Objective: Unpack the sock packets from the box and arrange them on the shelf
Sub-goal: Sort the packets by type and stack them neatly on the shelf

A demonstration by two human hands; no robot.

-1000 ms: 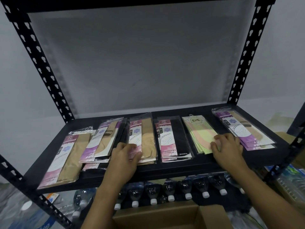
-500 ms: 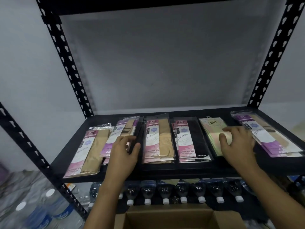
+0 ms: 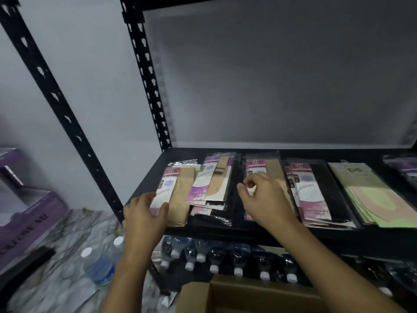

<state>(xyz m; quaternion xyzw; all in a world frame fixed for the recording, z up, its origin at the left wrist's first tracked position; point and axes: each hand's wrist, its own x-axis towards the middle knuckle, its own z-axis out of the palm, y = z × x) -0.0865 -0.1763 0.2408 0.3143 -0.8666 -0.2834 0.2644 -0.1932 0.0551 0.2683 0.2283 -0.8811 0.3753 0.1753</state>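
Observation:
Several piles of sock packets lie in a row on the black shelf [image 3: 282, 236]. My left hand [image 3: 142, 215] grips the near left corner of the leftmost beige packet [image 3: 180, 195], thumb on top. My right hand [image 3: 264, 199] hovers over the third pile, a beige packet [image 3: 274, 170]; its curled thumb and index finger pinch that packet's left plastic edge. Between the hands lies a skewed pile with purple labels [image 3: 214, 184]. To the right are a black-sock pile [image 3: 320, 193], a pale green pile [image 3: 372, 195] and a last pile [image 3: 401, 166] cut off by the frame. The open cardboard box [image 3: 225, 294] stands below.
Black perforated uprights [image 3: 146, 75] frame the shelf's left side. A row of capped water bottles [image 3: 214, 258] fills the level under the shelf. Loose bottles [image 3: 99, 265] and a purple carton [image 3: 29, 224] sit on the floor to the left.
The view swung left. My left hand moved from the second pile to the leftmost beige packet. My right hand left the green packet and came to the third pile.

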